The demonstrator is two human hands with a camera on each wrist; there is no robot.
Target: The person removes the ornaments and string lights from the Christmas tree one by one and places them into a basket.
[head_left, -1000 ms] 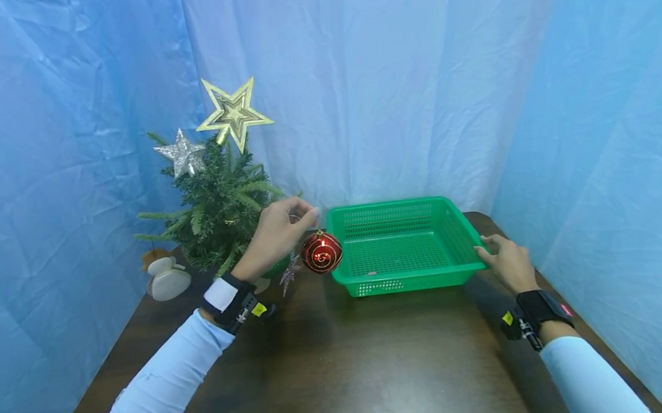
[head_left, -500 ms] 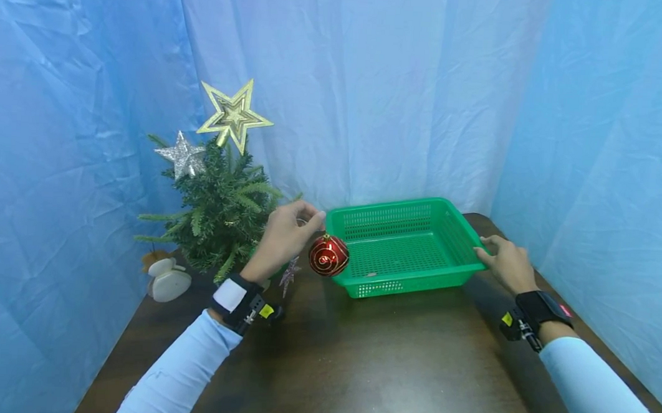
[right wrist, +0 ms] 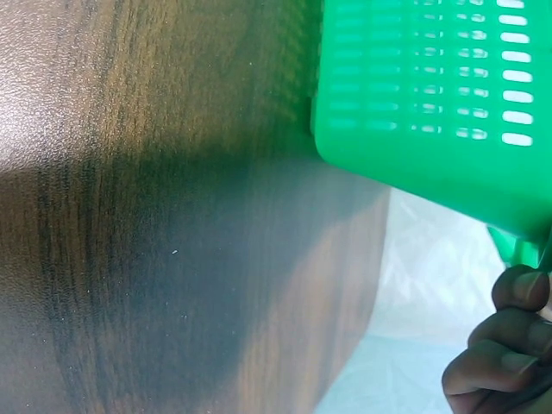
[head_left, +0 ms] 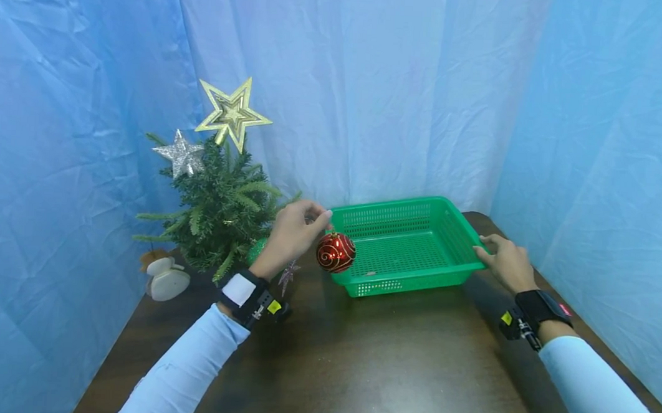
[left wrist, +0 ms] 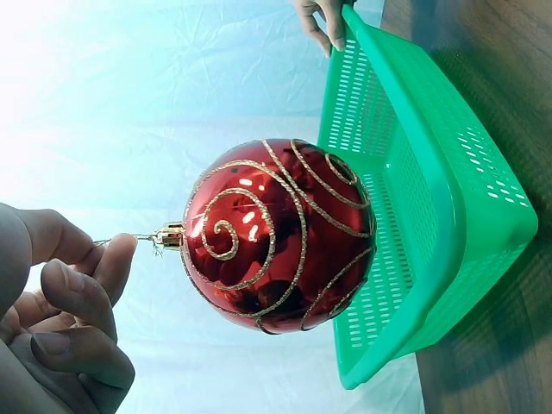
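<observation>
Over basket rim (head_left: 417, 277), perhaps: red bauble (head_left: 336, 253), shifted right.

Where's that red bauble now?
In the head view, the red bauble hangs from the left hand, right of the Christmas tree, overlapping the green basket's left end.

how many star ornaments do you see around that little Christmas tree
3: a gold star atop the tree, a silver star at its upper left, and a pinkish star below the left hand in the head view. The tree could hide others.
</observation>
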